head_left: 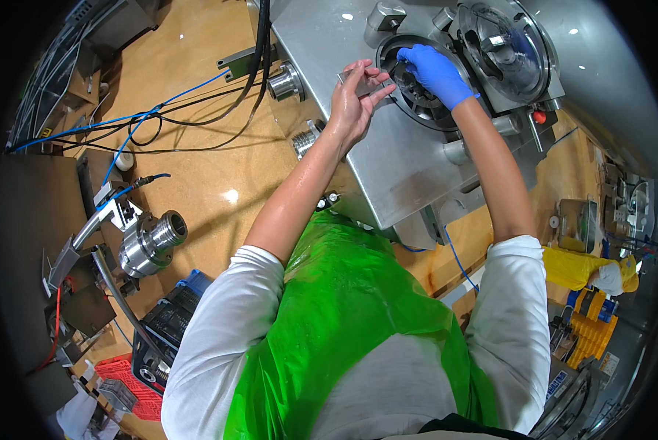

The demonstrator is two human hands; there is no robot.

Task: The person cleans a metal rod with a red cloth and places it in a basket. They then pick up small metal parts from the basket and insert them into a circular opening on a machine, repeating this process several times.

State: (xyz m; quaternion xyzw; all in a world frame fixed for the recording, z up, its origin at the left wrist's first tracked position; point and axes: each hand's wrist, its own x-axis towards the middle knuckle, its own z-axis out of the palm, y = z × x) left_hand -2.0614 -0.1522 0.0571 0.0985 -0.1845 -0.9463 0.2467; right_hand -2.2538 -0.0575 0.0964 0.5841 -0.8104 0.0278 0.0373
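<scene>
My left hand point(358, 103), bare and wet, is at the left of the round opening in a steel machine, palm up and fingers bent. A thin, flat metal plate point(364, 83) lies between its thumb and fingers. In a blue glove, my right hand point(435, 73) reaches into that opening from the right. Its fingertips are bent down over the dark slotted metal rotor point(417, 94) inside; whatever they pinch is hidden. A dark ring point(437, 122) rims the opening. Beside my right hand, a round lid point(503, 53) with shiny metal parts stands swung aside.
The steel machine top point(399, 172) has threaded metal fittings point(286, 81) on its left side. Black hoses point(261, 73) and blue cables hang at left over the tan floor. A jointed metal arm point(153, 238), a red crate point(134, 385) and another person in yellow point(575, 269) are around.
</scene>
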